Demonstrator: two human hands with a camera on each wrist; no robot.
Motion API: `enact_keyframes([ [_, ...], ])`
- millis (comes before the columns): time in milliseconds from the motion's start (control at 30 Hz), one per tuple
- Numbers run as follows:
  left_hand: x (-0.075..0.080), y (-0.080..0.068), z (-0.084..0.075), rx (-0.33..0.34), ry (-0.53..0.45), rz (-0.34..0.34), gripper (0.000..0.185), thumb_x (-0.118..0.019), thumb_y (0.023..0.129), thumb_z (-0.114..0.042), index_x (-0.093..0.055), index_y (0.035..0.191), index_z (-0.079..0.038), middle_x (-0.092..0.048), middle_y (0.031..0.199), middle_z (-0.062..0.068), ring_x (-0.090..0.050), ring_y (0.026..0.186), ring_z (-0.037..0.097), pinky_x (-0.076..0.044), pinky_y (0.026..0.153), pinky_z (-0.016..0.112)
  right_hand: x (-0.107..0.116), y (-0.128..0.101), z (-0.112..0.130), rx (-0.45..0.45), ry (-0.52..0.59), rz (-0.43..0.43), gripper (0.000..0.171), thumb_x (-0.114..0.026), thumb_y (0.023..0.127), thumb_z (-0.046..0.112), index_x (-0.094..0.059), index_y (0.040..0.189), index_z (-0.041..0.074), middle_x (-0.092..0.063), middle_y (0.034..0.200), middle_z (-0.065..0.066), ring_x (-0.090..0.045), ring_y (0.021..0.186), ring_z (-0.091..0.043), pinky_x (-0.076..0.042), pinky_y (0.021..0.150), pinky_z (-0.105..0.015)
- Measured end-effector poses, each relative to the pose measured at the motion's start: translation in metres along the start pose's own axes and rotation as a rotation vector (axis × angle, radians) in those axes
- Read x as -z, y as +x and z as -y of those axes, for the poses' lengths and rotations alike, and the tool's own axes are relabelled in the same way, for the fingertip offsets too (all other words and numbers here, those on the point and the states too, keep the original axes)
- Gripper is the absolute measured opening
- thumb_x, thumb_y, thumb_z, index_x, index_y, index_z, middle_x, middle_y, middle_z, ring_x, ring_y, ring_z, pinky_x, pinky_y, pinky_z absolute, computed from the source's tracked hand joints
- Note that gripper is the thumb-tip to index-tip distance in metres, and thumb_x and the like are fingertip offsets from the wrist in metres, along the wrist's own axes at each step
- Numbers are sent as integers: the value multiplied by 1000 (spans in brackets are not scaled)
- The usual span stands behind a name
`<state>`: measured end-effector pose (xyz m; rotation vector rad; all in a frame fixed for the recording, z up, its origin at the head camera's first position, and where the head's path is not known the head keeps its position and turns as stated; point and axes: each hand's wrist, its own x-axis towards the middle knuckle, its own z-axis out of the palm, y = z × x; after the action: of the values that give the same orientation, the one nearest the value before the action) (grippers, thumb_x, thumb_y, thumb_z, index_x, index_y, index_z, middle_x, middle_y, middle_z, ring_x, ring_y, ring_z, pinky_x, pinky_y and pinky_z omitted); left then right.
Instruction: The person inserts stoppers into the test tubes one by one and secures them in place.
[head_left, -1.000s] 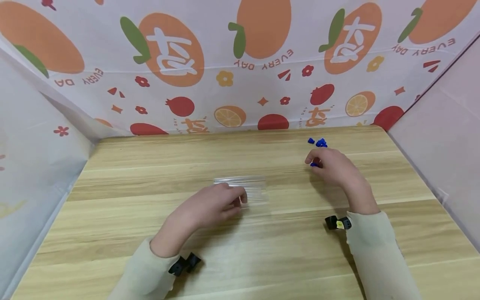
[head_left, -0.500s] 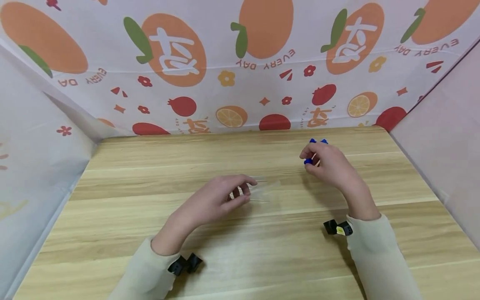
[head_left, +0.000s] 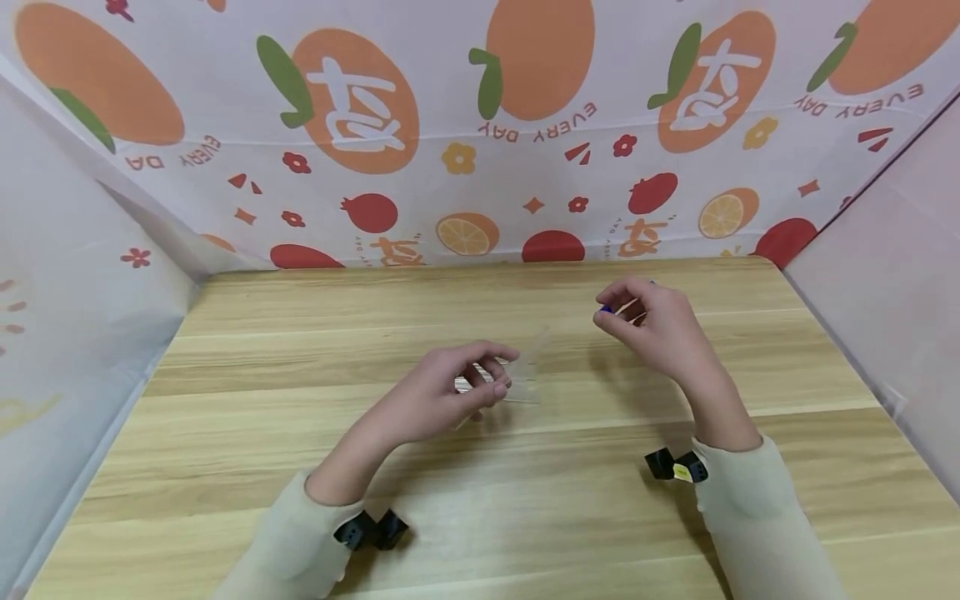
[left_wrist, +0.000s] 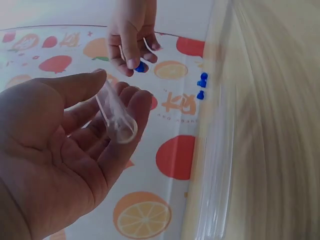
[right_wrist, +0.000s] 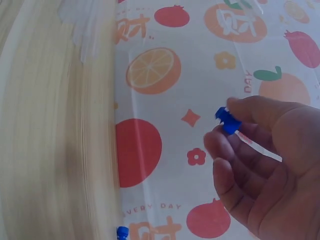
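Left hand (head_left: 438, 392) pinches a clear tube (left_wrist: 118, 116); right hand (head_left: 657, 327), towards two o'clock, a blue piece (right_wrist: 229, 121). Pickup seems done, aligning the pair due.

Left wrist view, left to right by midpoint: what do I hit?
Left hand → clear tube it holds → blue stopper held by the right hand → loose blue stoppers → clear tubes lying together.
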<state>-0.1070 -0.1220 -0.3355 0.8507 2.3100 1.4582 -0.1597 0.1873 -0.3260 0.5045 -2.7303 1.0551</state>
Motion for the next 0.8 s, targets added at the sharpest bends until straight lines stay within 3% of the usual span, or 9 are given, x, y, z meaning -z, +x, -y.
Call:
enact_keyframes([
  [133, -1, 1, -3, 61, -213, -12, 35, -64, 99, -16, -59, 133, -13, -66, 108, 13, -65, 87, 42, -60, 65, 49, 1, 1, 3, -21, 129, -27, 22, -75, 91, 28, -67, 103, 11, -71, 91, -2, -65, 75, -17, -53, 64, -24],
  [300, -1, 4, -7, 118, -346, 1, 35, -62, 99, -13, -57, 134, -11, -65, 110, 14, -66, 87, 41, -60, 69, 56, 1, 2, 6, -33, 413, -26, 20, -71, 94, 21, -65, 102, 4, -71, 90, -9, -69, 75, -23, -59, 64, -29],
  [433, -4, 5, -9, 146, -391, 22, 34, -58, 101, -8, -56, 135, -9, -65, 111, 15, -67, 86, 33, -59, 72, 57, -1, -2, 11, -32, 632, -8, 19, -66, 97, 13, -63, 107, -3, -70, 93, -10, -70, 80, -25, -61, 70, -30],
  [567, -6, 5, -10, 149, -403, 40, 33, -54, 102, -6, -56, 135, -8, -65, 113, 19, -67, 86, 32, -61, 71, 51, -3, -4, 17, -15, 803, 44, 18, -65, 97, 8, -62, 110, -4, -69, 99, -12, -70, 84, -23, -61, 76, -31],
  [800, -8, 2, -12, 141, -419, 54, 33, -54, 102, -7, -56, 134, -7, -65, 112, 21, -64, 90, 45, -62, 69, 46, -12, -6, 28, 2, 889, 79, 15, -63, 97, 4, -61, 109, -4, -70, 100, -13, -70, 86, -21, -61, 78, -33],
])
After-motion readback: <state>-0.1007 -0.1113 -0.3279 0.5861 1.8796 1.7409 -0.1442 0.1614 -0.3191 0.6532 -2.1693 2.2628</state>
